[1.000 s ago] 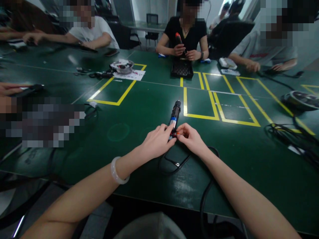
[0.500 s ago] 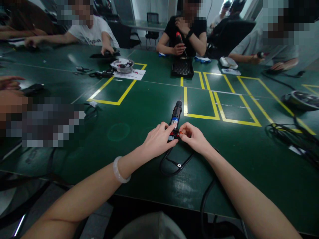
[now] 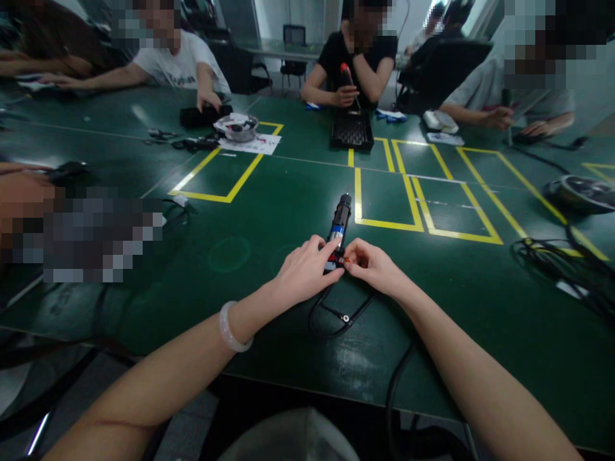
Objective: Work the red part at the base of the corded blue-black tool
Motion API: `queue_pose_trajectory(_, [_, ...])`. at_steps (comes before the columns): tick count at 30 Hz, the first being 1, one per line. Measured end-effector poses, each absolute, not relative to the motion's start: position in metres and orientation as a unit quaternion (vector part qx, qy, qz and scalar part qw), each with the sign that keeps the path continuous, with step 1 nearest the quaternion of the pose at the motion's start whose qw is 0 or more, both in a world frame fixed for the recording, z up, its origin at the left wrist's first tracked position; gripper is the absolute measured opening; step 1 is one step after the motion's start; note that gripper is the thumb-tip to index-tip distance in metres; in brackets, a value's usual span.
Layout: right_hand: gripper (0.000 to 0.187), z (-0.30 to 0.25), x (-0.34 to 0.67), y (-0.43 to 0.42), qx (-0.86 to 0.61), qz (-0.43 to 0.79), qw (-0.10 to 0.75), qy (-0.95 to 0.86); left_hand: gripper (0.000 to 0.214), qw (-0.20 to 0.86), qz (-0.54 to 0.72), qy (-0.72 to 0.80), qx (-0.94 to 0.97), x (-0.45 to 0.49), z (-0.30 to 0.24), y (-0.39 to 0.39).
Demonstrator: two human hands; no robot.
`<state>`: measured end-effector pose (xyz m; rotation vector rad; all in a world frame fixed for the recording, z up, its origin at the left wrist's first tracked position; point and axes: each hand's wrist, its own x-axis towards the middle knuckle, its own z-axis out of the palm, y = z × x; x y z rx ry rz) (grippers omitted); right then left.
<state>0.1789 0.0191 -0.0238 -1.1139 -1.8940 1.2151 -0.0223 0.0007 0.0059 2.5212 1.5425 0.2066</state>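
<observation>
On the green table lies a slim black power tool [image 3: 341, 210] with a thin pointed tip facing away and a blue-and-silver band; its exact kind is unclear. My left hand [image 3: 303, 272] holds its rear end against the table, fingers across the body and thumb near the back. At its right side, my right hand [image 3: 371, 266] pinches a small orange-red piece [image 3: 346, 260] close to the tool's rear; the fingertips partly hide that piece. A black cable [image 3: 331, 335] with a small metal ring terminal [image 3: 346, 318] loops below my hands.
Yellow tape rectangles [image 3: 390, 225] mark the table ahead. Coiled black cables [image 3: 542, 256] and a round metal-rimmed object [image 3: 583, 192] lie right. A black tray [image 3: 352, 136] and a metal bowl [image 3: 237, 131] stand farther off, near several people working opposite.
My right fingers have shifted very slightly at the orange-red piece, now showing a bit more of it. My left hand and the tool stay put. Across the table, people's hands have moved.
</observation>
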Motion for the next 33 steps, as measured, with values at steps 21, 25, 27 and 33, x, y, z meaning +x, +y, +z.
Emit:
queue_pose_trajectory(21, [0.032, -0.022, 0.168, 0.011, -0.386, 0.51, 0.337, -0.691, 0.05, 0.106, 0.074, 0.514, 0.848, -0.028, 0.003, 0.007])
queue_pose_trajectory(25, [0.042, -0.02, 0.165, 0.007, -0.373, 0.502, 0.329, -0.707, 0.048, 0.078, 0.069, 0.529, 0.842, -0.029, 0.002, 0.01])
queue_pose_trajectory(27, [0.049, -0.02, 0.165, 0.007, -0.371, 0.492, 0.318, -0.72, 0.047, 0.061, 0.06, 0.531, 0.843, -0.029, 0.001, 0.011])
queue_pose_trajectory(33, [0.047, -0.023, 0.167, 0.011, -0.401, 0.453, 0.321, -0.728, 0.047, -0.003, 0.038, 0.522, 0.852, -0.035, 0.004, 0.013])
